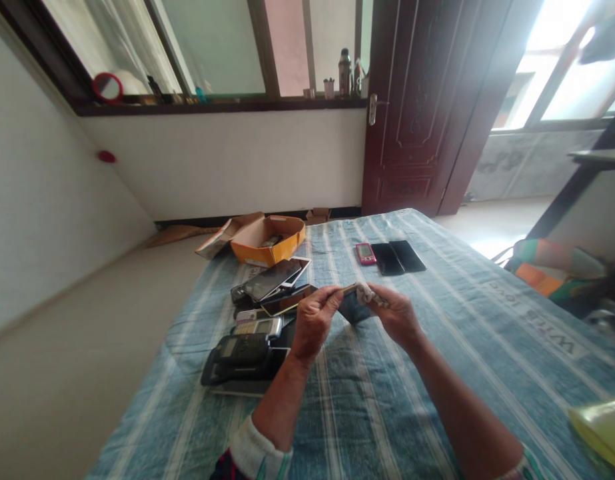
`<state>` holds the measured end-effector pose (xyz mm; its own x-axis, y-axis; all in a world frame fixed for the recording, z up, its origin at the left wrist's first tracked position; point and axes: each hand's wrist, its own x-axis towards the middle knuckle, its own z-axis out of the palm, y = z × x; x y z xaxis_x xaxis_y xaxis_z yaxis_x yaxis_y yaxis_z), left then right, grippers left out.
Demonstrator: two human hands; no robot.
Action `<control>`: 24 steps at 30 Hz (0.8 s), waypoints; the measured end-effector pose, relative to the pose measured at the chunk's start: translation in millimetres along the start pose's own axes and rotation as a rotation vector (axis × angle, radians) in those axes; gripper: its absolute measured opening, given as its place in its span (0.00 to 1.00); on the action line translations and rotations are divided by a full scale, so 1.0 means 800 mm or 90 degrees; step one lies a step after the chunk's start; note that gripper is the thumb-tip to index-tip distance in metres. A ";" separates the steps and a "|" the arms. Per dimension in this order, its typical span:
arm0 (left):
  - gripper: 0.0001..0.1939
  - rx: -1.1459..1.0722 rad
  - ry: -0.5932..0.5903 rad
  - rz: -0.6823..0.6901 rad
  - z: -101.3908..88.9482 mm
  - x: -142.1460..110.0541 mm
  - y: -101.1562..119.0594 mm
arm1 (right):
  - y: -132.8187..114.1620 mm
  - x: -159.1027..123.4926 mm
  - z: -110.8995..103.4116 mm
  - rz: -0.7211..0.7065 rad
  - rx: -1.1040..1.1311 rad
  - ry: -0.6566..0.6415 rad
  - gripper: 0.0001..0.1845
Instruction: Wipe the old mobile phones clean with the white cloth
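Above the middle of the bed, my left hand [314, 319] grips one side of a dark, flat phone [356, 309], tilted with an edge toward me. My right hand [396, 317] pinches a crumpled whitish cloth [365, 293] against the phone's upper edge. To the left lies a pile of old phones, with a black smartphone [273, 280] on top and a silver keypad phone [260, 327] lower down. Nearest me in that pile sits a thick black device [242, 353]. Beyond my right hand, a pink phone [366, 253] lies beside two black smartphones [407, 256].
An open orange box [270, 253] stands at the bed's far left edge, something dark inside. Blue striped bedding [377, 393] covers the surface. A yellow transparent packet [604, 427] lies at the right edge. A brown door [412, 107] and windowsill [212, 107] are behind.
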<state>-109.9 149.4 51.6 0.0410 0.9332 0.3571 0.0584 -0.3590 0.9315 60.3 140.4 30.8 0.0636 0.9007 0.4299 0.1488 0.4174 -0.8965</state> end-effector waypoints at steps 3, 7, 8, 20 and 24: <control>0.09 -0.001 -0.007 0.000 0.000 0.000 0.001 | 0.001 -0.002 0.000 0.033 0.032 -0.004 0.17; 0.09 -0.013 -0.018 -0.006 0.001 -0.001 0.004 | -0.007 0.002 0.003 0.055 0.066 0.065 0.18; 0.09 -0.018 -0.019 -0.007 0.002 -0.002 0.004 | -0.009 0.004 0.003 0.048 0.057 0.094 0.18; 0.10 -0.009 0.012 -0.007 0.004 -0.001 0.003 | -0.005 -0.004 0.020 -0.014 0.010 0.155 0.17; 0.11 0.002 0.028 -0.008 0.001 0.000 -0.001 | 0.013 -0.005 0.023 0.005 -0.038 0.138 0.14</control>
<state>-109.2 149.9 50.8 -0.0040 0.9374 0.3483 0.0620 -0.3474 0.9357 43.1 143.4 18.1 0.2742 0.8546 0.4410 0.2048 0.3961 -0.8951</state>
